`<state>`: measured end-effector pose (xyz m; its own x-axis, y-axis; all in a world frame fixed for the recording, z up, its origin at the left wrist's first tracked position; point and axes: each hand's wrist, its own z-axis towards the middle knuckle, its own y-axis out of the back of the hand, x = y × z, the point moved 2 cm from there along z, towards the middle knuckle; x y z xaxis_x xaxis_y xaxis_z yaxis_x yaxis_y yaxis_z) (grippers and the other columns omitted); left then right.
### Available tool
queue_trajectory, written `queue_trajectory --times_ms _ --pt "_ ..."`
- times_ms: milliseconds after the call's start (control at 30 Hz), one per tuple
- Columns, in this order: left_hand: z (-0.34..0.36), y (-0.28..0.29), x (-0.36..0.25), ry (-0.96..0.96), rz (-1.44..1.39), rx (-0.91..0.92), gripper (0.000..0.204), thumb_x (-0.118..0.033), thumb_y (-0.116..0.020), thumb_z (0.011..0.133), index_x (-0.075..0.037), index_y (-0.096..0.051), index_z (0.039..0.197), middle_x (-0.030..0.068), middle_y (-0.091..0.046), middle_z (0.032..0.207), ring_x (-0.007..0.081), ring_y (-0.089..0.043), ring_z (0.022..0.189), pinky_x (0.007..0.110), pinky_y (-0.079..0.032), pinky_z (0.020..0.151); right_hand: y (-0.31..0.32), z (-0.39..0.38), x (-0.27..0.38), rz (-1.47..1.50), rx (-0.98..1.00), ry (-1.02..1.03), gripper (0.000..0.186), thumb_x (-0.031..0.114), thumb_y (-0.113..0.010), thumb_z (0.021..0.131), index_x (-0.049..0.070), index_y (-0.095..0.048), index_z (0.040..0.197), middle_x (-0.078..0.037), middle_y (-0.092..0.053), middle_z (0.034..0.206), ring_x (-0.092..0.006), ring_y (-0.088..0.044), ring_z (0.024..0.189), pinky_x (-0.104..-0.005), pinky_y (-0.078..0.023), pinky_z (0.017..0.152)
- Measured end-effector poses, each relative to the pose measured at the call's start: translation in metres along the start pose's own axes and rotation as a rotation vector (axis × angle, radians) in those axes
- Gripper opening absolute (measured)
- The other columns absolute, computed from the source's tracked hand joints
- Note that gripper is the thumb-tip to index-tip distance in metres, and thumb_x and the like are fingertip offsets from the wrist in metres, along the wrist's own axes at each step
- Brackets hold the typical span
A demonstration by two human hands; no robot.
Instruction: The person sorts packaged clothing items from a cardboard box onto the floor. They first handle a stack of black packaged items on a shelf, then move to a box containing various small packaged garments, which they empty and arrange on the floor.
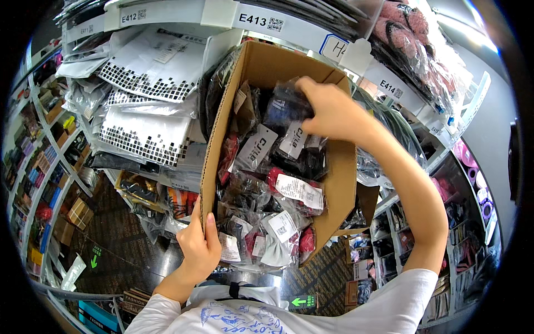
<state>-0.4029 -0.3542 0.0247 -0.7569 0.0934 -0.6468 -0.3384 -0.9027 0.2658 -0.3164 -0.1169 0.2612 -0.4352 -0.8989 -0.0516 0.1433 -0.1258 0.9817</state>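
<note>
An open cardboard box [338, 197] full of clear-bagged items with white labels fills the middle of the head view. My left hand [197, 245] grips its near left edge, thumb along the outside. My right hand [322, 114], slightly blurred, is closed on a dark navy bagged item [281, 108] at the far end of the box. Below that lie black bagged items with white tags [253, 147], a red bagged item with a label [297, 192] and a pale grey bagged piece [281, 245].
Shelving [228, 12] runs behind the box. Stacked white packages [139, 133] sit at left, pink fluffy bagged items [406, 30] at upper right. More stocked racks [39, 167] curve along both sides. The patterned dark floor [117, 234] shows below.
</note>
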Motion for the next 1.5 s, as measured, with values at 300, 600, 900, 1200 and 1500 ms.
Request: queue_trajectory --times_ms 300,600,900,1200,1500 --pt "0.001 -0.002 0.002 -0.035 -0.019 -0.021 0.038 0.000 -0.054 0.095 0.015 -0.051 0.129 0.0176 -0.060 0.063 0.0273 -0.059 0.045 0.035 -0.043 0.045 0.063 -0.016 -0.007 0.144 -0.375 0.076 0.059 0.023 -0.071 0.072 -0.005 -0.054 0.121 -0.026 -0.066 0.107 -0.0354 -0.066 0.098 -0.0405 -0.050 0.088" --pt "-0.002 0.000 0.004 -0.024 0.020 -0.011 0.037 -0.001 -0.055 0.095 0.016 -0.051 0.127 0.0164 -0.058 0.059 0.0276 -0.058 0.044 0.035 -0.043 0.045 0.033 -0.002 0.006 0.001 -0.126 -0.042 0.055 0.021 -0.069 0.073 -0.005 -0.054 0.120 -0.026 -0.068 0.098 -0.0366 -0.067 0.092 -0.0407 -0.052 0.084" --pt "0.002 -0.001 0.004 -0.093 0.011 -0.037 0.040 0.000 -0.055 0.094 0.016 -0.050 0.130 0.0215 -0.065 0.071 0.0278 -0.062 0.048 0.034 -0.046 0.046 -0.023 -0.008 0.018 -0.066 -0.041 -0.234 0.091 0.024 -0.064 0.078 -0.014 -0.016 0.146 -0.038 -0.064 0.087 -0.0490 -0.067 0.087 -0.0481 -0.054 0.082" --pt "0.010 0.005 -0.006 -0.033 0.022 0.029 0.041 0.000 -0.055 0.094 0.015 -0.050 0.132 0.0235 -0.067 0.078 0.0275 -0.063 0.048 0.034 -0.047 0.047 -0.016 -0.001 0.033 0.373 0.271 -0.558 0.107 0.046 -0.058 0.085 -0.003 0.008 0.154 -0.037 -0.056 0.121 -0.0414 -0.069 0.081 -0.0397 -0.060 0.066" --pt "0.013 0.004 -0.010 -0.028 0.023 0.015 0.041 0.001 -0.055 0.094 0.015 -0.050 0.132 0.0230 -0.067 0.076 0.0274 -0.063 0.050 0.034 -0.048 0.049 0.016 -0.008 0.008 0.070 0.054 -0.284 0.079 0.055 -0.050 0.093 -0.006 -0.040 0.144 -0.032 -0.061 0.122 -0.0411 -0.061 0.114 -0.0424 -0.048 0.098"
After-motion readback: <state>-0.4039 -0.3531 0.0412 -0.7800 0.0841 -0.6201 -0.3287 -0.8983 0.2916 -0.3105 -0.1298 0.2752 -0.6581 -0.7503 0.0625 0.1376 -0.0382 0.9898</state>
